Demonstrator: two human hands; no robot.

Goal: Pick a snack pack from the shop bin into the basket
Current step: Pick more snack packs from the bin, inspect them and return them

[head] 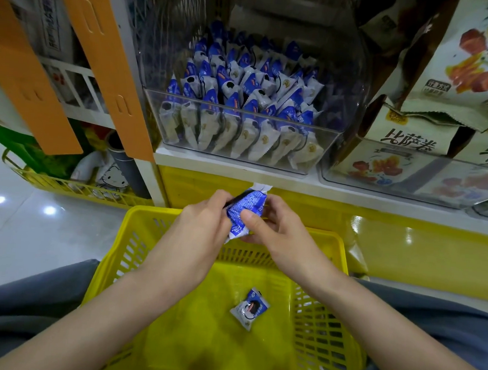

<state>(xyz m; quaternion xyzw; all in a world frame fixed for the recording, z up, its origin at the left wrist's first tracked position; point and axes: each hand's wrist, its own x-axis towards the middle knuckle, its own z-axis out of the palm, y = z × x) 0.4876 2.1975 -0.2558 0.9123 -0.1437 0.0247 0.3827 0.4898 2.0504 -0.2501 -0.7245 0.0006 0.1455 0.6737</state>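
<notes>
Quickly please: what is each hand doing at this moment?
Left hand: grips the blue snack pack above the yellow basket.
Right hand: grips the same pack.

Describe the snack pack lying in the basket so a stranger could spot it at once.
Look low in the view for the yellow basket. On its floor lies one small blue-and-white snack pack, alone and untouched, unlike the held pack above it.

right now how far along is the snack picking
Done: one snack pack lies in the yellow basket. In hand: the left hand and right hand both grip a second pack above the basket's far rim. Left: lower it in and let go. The clear bin is well stocked.
</notes>
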